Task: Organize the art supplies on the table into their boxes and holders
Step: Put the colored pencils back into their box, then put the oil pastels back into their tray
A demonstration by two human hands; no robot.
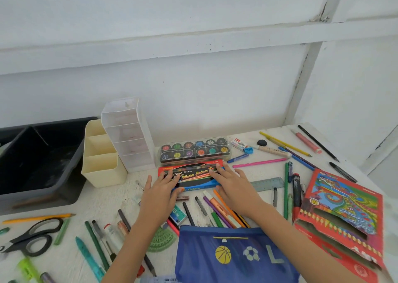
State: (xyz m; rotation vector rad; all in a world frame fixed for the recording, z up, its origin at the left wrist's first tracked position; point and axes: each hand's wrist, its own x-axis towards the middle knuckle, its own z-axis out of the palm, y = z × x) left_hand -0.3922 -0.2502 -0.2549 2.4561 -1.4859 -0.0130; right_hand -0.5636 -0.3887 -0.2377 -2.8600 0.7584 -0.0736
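Note:
Both hands rest on a red and blue water colour box [195,171] lying flat in the middle of the table. My left hand [160,189] presses on its left end with fingers spread. My right hand [231,180] grips its right end, thumb under the near edge. Behind the box sits a clear case of round paint pots [195,150]. A cream three-slot holder [101,155] and a clear tiered holder [129,132] stand to the left. Loose pens, pencils and markers [217,209] lie scattered around my hands.
A dark grey bin [32,164] stands at the far left. Black scissors [32,237] lie at the front left. A blue mesh pouch [232,254] sits under my right forearm. A red colour pencil box [342,213] lies at the right, a metal ruler [268,183] beside it.

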